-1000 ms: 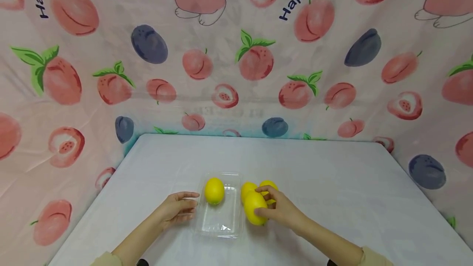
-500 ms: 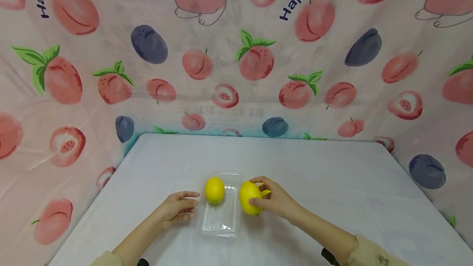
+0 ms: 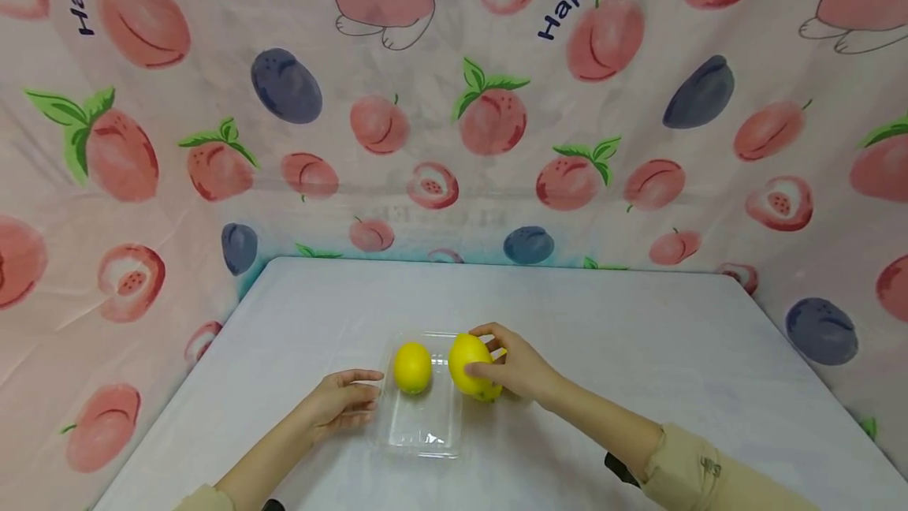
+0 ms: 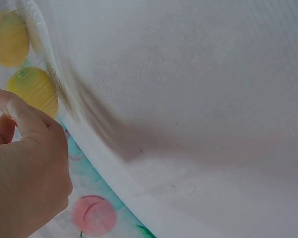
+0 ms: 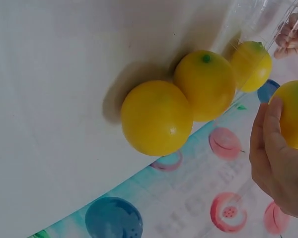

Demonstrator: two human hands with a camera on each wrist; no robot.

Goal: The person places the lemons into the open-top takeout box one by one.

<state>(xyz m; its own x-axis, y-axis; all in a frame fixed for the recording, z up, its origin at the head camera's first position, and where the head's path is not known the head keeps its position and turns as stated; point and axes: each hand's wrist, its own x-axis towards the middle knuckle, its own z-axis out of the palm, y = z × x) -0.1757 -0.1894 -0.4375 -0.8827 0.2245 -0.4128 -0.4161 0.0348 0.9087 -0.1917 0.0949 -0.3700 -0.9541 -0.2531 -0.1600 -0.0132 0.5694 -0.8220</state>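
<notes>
A clear plastic box [image 3: 422,452] lies on the white table with one yellow lemon [image 3: 412,369] in its far left part. My right hand [image 3: 521,365] grips another lemon [image 3: 465,355] between thumb and fingers, raised over the box's right edge. Beside the left wall of the box is my left hand [image 3: 340,400], its fingers loosely extended at the rim; whether they touch is hard to tell. In the right wrist view, a lemon [image 5: 157,118] and a second lemon [image 5: 204,87] sit on the table right of the box, mostly hidden in the head view.
The white tabletop [image 3: 638,353] spreads around the box. Behind it and at both sides hangs a pink curtain [image 3: 440,101] printed with fruit, meeting the table's far edge.
My right hand has lifted the lemon from beside the others and carried it left and away from me to the box's right edge. The left hand and box have stayed put.
</notes>
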